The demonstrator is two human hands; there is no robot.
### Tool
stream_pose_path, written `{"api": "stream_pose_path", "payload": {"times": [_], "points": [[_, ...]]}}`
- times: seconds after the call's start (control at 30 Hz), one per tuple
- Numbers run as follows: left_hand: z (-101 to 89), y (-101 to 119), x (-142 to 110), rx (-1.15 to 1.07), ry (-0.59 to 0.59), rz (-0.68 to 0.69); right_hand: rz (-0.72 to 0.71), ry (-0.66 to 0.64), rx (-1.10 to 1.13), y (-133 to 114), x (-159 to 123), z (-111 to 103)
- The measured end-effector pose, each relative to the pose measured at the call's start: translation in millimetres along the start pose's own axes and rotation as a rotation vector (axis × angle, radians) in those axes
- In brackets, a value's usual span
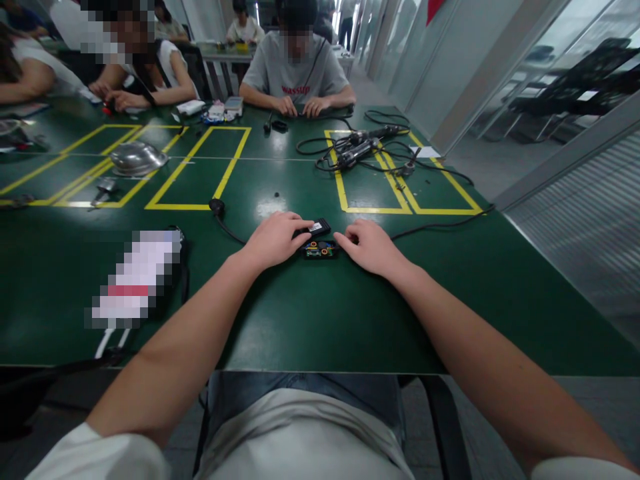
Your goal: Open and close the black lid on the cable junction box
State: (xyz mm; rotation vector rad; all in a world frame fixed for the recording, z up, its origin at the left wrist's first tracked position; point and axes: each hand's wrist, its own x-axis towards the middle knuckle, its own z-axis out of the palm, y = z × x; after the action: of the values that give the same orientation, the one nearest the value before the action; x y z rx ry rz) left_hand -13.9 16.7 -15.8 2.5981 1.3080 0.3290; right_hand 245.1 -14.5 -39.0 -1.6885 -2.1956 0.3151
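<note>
An opened black power adapter (321, 251) lies on the green table, its circuit board and copper-coloured coils facing up. Just behind it, tilted, is the black adapter cover (320, 227) with a white label. My left hand (277, 239) has thumb and fingers closed on the cover's left end. At the adapter's right end is my right hand (367, 245), its fingers curled in; what they pinch is hidden. A black cable (435, 229) runs out to the right from behind that hand. On the left, another cord leads from my left hand to a black plug (217, 207).
A phone-like device (137, 277) with a pixelated screen lies at left. Beyond are a metal bowl-like part (137, 159), a small metal piece (104, 190) and tangled cables with dark tools (355, 152). Yellow tape marks the table. Several people sit across from me.
</note>
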Motion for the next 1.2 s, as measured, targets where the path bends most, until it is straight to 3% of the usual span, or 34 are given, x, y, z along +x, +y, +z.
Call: {"api": "stream_pose_path", "payload": {"times": [0.17,0.23,0.4,0.57,0.7,1.2], "points": [[-6.6,1,-2,0.08,0.044,-0.174,-0.021,0.006,0.026,3,1,1],[-9.3,2,-3,0.083,0.065,-0.186,-0.029,0.02,0.04,4,1,2],[-15.0,0,-6,-0.111,0.162,-0.007,-0.013,0.074,0.077,4,1,2],[-15.7,3,-9,-0.332,0.065,0.106,0.009,0.126,0.094,3,0,3],[-11.3,7,-9,-0.31,-0.003,0.085,-0.024,0.147,0.111,5,0,3],[-12.5,11,-8,-0.208,-0.018,0.184,-0.156,0.137,0.246,-1,-4,3]]}}
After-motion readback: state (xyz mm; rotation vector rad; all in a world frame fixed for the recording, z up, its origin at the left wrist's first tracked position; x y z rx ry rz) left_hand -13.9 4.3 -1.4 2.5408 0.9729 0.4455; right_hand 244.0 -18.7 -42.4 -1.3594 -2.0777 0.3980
